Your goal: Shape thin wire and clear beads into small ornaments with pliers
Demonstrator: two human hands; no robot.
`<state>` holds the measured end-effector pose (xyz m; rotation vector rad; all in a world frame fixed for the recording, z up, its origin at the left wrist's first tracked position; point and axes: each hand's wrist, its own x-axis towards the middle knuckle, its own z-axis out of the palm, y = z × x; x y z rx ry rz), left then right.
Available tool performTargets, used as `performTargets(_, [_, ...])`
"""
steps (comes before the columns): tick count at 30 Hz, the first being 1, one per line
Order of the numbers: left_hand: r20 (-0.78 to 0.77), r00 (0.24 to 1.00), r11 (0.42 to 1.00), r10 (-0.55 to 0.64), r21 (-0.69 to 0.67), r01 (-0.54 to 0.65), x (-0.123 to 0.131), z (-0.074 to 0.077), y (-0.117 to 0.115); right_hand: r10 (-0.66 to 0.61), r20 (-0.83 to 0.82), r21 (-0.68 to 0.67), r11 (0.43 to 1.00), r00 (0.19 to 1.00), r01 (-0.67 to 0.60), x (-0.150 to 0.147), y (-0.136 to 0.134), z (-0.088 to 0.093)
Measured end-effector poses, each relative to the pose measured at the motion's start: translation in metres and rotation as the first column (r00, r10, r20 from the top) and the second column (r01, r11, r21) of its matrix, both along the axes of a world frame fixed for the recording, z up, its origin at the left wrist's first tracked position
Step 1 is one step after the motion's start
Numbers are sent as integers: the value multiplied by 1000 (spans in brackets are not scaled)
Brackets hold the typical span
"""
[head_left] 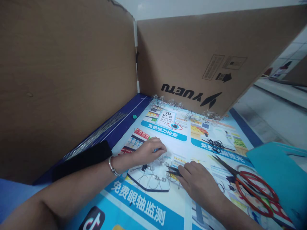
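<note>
My left hand (150, 150) is closed in a pinch above a ring of clear beads (159, 178) strung on thin wire. A fine wire (165, 156) seems to run from its fingertips down to the beads. Loops and loose wire ends spread around the ring, which lies on the printed sheet. Beside it on the right, my right hand (199, 179) is closed around a small tool with two dark pointed jaws (174, 171). Those jaws stand slightly apart, close to the beads. The tool's handle is hidden in my palm.
Red-handled scissors (254, 188) lie at right near a turquoise board (278, 172). Black coiled wires (216, 144) sit behind them. Cardboard walls (192, 57) enclose the back and left. Straight wires (96, 137) and a black strip (81, 161) lie at left; beaded pieces (168, 103) line the back.
</note>
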<state>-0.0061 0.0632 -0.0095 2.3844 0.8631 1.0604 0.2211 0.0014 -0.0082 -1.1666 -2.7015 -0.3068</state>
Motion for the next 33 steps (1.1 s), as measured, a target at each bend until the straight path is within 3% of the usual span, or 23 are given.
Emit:
performTargets(24, [1, 999, 995, 44, -91, -44, 0, 8, -6, -1, 18, 9, 1000, 1000, 1, 0, -1, 2])
performTargets(33, [0, 1000, 999, -4, -37, 4, 2, 9, -9, -91, 72, -34, 995, 993, 94, 0, -8, 12])
